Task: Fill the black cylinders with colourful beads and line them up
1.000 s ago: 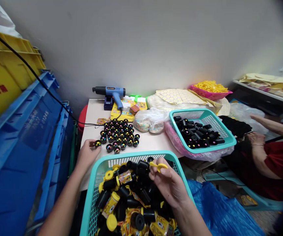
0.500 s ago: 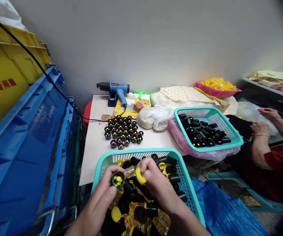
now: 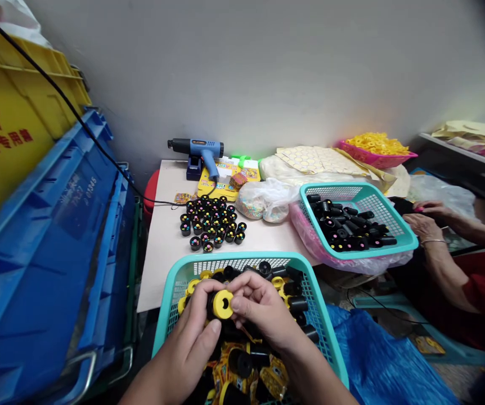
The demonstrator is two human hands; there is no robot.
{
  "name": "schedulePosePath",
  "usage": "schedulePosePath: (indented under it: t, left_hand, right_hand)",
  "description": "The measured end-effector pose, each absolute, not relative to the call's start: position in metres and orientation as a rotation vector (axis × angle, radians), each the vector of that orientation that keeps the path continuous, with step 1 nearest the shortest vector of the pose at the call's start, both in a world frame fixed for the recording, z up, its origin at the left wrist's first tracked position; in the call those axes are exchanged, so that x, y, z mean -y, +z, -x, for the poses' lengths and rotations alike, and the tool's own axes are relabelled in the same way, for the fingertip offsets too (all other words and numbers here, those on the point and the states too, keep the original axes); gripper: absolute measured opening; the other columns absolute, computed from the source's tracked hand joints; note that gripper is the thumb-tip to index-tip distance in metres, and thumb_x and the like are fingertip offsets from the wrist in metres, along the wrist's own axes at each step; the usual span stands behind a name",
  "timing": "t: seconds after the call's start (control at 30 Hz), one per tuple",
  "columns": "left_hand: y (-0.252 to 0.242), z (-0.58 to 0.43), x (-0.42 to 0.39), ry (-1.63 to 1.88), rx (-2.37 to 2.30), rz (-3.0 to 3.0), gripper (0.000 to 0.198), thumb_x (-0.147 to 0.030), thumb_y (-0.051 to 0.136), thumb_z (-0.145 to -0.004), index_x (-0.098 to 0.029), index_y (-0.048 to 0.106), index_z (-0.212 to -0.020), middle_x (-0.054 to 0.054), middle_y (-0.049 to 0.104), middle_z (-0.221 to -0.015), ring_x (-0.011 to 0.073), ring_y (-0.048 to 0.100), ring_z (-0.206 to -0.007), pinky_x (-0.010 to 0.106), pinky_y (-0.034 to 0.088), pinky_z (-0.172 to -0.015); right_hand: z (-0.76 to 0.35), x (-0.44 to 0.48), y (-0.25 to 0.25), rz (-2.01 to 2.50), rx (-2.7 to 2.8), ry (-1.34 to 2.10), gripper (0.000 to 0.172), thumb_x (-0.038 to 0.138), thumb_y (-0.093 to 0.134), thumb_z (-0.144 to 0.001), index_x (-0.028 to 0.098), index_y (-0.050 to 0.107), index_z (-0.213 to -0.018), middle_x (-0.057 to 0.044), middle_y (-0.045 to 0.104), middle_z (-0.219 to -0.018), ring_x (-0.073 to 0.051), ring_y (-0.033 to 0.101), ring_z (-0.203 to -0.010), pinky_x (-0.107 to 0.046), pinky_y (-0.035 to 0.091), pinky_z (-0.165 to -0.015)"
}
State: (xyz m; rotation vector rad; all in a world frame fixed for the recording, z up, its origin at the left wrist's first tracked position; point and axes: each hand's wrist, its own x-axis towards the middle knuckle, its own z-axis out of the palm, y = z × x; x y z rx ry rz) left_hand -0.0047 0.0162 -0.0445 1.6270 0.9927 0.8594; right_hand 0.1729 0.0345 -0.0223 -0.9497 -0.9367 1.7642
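My left hand (image 3: pixel 194 340) is wrapped round a small black cup (image 3: pixel 211 306), mostly hidden by the fingers. A round yellow cap (image 3: pixel 222 304) with a dark hole in its face sits against the cup's mouth. My right hand (image 3: pixel 261 309) pinches the right edge of that cap with thumb and fingers. Whether the cap is fully seated I cannot tell. Below both hands is a turquoise basket (image 3: pixel 242 257) holding black cylinders (image 3: pixel 297 304), yellow caps and printed yellow wrappers (image 3: pixel 274 378).
Several black cups with coloured beads (image 3: pixel 212 222) stand on the table (image 3: pixel 162 242). Behind are a blue heat gun (image 3: pixel 202 149) and bagged beads (image 3: pixel 253 202). Another turquoise basket (image 3: pixel 409 247) is at right, beside a co-worker's hands (image 3: pixel 426 225). Blue crates (image 3: pixel 35 253) line the left.
My right hand has brought the yellow cap left onto the cup's mouth, covering the coloured beads inside. My left hand has moved slightly right. The co-worker's hands have shifted left and down.
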Motion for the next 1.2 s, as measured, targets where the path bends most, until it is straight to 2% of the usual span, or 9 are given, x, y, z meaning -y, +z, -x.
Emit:
schedulePosePath:
  t: [0.33,0.43,0.57,0.7,0.83,0.93,1.03,1.1,1.2]
  left_hand:
    - [-0.040,-0.002,-0.025,1.021,-0.969,-2.016,0.028,-0.024,0.035,-0.096,-0.025,0.041,-0.123,0.007,0.053,-0.113,0.0207,0.055,-0.104,0.032,0.047,-0.087]
    - [-0.044,-0.003,-0.023,1.095,-0.997,-2.163,0.042,-0.021,0.037,-0.093,-0.021,0.033,-0.135,0.010,0.051,-0.119,0.0218,0.052,-0.108,0.034,0.045,-0.091]
    - [-0.047,-0.009,-0.019,1.243,-1.022,-2.400,0.067,-0.013,0.041,-0.086,-0.012,0.017,-0.148,0.015,0.043,-0.132,0.0265,0.039,-0.125,0.043,0.029,-0.107]
    - [-0.050,-0.014,-0.020,1.358,-0.821,-2.326,0.063,-0.010,0.041,-0.083,-0.015,0.025,-0.143,0.012,0.045,-0.125,0.0259,0.042,-0.120,0.044,0.030,-0.106]
    - [-0.053,-0.012,-0.021,1.383,-0.757,-2.191,0.056,-0.010,0.043,-0.085,-0.019,0.029,-0.138,0.012,0.048,-0.121,0.0265,0.044,-0.117,0.047,0.035,-0.101]
    - [-0.051,-0.008,-0.019,1.315,-0.791,-1.985,0.051,-0.019,0.038,-0.091,-0.025,0.024,-0.140,0.011,0.050,-0.116,0.0269,0.049,-0.112,0.050,0.041,-0.097]
    - [-0.052,-0.005,-0.017,1.199,-0.855,-1.884,0.054,-0.029,0.035,-0.094,-0.029,0.013,-0.143,0.012,0.052,-0.114,0.0290,0.051,-0.114,0.052,0.043,-0.096]
    - [-0.056,-0.004,-0.018,1.180,-0.885,-1.971,0.059,-0.030,0.039,-0.093,-0.028,0.012,-0.145,0.013,0.050,-0.118,0.0306,0.048,-0.118,0.053,0.042,-0.099]
    - [-0.064,-0.006,-0.021,1.221,-0.905,-2.170,0.062,-0.022,0.043,-0.091,-0.027,0.016,-0.147,0.013,0.045,-0.126,0.0297,0.043,-0.121,0.051,0.038,-0.102]
  right_hand:
    - [-0.169,-0.033,-0.039,0.869,0.923,1.808,0.034,0.036,0.080,-0.073,0.020,0.055,-0.088,0.008,0.054,-0.063,-0.005,0.048,-0.052,-0.014,0.039,-0.048]
    - [-0.170,-0.032,-0.038,0.746,0.920,1.860,0.038,0.039,0.079,-0.075,0.023,0.055,-0.100,0.004,0.058,-0.082,-0.008,0.054,-0.072,-0.019,0.043,-0.066]
    - [-0.165,-0.031,-0.032,0.612,0.952,2.009,0.051,0.056,0.072,-0.074,0.017,0.063,-0.105,-0.005,0.059,-0.098,-0.018,0.055,-0.093,-0.032,0.039,-0.090]
    - [-0.154,-0.027,-0.029,0.643,0.879,1.938,0.048,0.052,0.082,-0.062,0.016,0.066,-0.090,-0.003,0.057,-0.087,-0.019,0.053,-0.084,-0.032,0.040,-0.083]
    - [-0.156,-0.028,-0.029,0.626,0.851,1.970,0.046,0.054,0.077,-0.067,0.016,0.068,-0.091,-0.004,0.059,-0.088,-0.018,0.053,-0.082,-0.030,0.040,-0.083]
    - [-0.167,-0.031,-0.034,0.574,0.818,2.134,0.053,0.065,0.066,-0.073,0.016,0.069,-0.092,-0.006,0.061,-0.090,-0.018,0.054,-0.083,-0.029,0.041,-0.081]
    - [-0.176,-0.034,-0.041,0.511,0.830,2.237,0.061,0.066,0.072,-0.065,0.016,0.069,-0.099,-0.006,0.059,-0.093,-0.017,0.054,-0.084,-0.027,0.042,-0.078]
    - [-0.174,-0.034,-0.045,0.540,0.884,2.169,0.064,0.061,0.081,-0.057,0.018,0.068,-0.102,-0.004,0.057,-0.095,-0.016,0.052,-0.085,-0.026,0.041,-0.079]
    - [-0.164,-0.033,-0.049,0.708,1.027,1.906,0.054,0.059,0.078,-0.064,0.018,0.067,-0.097,-0.002,0.055,-0.089,-0.016,0.050,-0.082,-0.029,0.039,-0.083]
